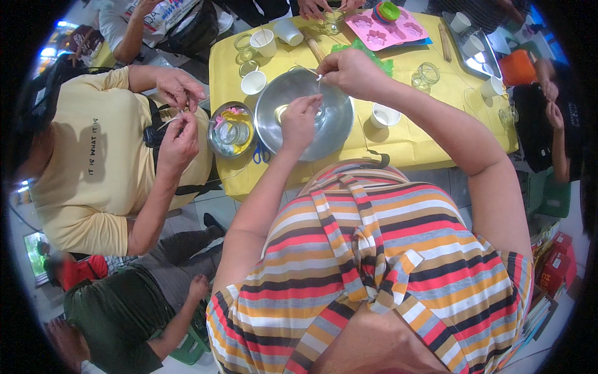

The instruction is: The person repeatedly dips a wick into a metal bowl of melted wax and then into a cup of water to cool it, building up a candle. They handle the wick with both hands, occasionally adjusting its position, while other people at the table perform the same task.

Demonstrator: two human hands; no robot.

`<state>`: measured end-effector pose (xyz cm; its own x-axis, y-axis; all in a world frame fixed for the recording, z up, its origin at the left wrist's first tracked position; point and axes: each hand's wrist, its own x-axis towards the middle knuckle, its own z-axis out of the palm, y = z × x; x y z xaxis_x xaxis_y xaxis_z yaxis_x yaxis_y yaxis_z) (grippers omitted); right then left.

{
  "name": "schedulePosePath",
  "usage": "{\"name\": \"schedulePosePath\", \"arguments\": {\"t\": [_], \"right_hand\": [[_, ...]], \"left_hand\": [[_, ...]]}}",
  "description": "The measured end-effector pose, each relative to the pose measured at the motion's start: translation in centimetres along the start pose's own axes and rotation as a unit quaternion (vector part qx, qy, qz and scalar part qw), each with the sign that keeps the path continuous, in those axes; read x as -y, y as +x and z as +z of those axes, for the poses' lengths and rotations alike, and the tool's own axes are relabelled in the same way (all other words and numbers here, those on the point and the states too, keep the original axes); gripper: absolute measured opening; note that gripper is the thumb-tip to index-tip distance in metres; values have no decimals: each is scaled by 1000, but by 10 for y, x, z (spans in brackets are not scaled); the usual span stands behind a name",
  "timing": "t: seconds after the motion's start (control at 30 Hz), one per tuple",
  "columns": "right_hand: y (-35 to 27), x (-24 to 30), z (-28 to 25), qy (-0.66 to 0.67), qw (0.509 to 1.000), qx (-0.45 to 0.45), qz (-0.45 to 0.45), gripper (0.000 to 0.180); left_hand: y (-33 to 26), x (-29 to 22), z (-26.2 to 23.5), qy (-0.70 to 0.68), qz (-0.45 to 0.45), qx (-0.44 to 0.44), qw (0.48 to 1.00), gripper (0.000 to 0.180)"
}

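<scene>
On the far left I see a neighbour in a soft pale-yellow shirt (93, 168), both of their hands pinched together on something thin I can't make out. Just right of them, at the table's left edge, sits a small round metal bowl (231, 129) with clear glass and pink bits inside, and blue-handled scissors (260, 153) lie beside it on the yellow tablecloth (411, 134), which looks smooth and slightly creased.

Next comes the large steel bowl (304, 114), round, shiny and shallow, with a small clear glass jar (319, 116) standing inside it. My left hand (300, 121) rests over the bowl's middle, fingers curled down on the jar; I read it as closed around the glass, though the grip itself is partly hidden. My right hand (352, 71) hovers above the bowl's far rim, fingertips pressed together on a thin pale wick or stick (317, 77) that hangs over the bowl.

White paper cups stand around: 1 (253, 82) left of the big bowl, 1 (385, 115) touching its right side. Further back I see a wooden rolling pin (313, 45), a pink flat silicone mould (389, 30) with flower-shaped hollows, and empty clear jars (425, 76). On the far right lies a rectangular metal tray (483, 59) with more cups.
</scene>
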<state>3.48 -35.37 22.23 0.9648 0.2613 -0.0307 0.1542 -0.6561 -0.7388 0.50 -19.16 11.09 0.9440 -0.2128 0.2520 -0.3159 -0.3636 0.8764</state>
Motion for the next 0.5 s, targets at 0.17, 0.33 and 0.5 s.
{"name": "schedulePosePath", "arguments": {"t": [0.17, 0.33, 0.5], "right_hand": [[2, -4, 12, -2, 999, -19, -41, 22], [7, 2, 14, -25, 1000, 17, -4, 22], [12, 6, 15, -32, 999, 35, 8, 22]], "left_hand": [[1, 15, 2, -110, -64, 6, 992, 20], [-1, 16, -5, -33, -53, 18, 998, 19], [-2, 21, -4, 37, 45, 2, 998, 17]]}}
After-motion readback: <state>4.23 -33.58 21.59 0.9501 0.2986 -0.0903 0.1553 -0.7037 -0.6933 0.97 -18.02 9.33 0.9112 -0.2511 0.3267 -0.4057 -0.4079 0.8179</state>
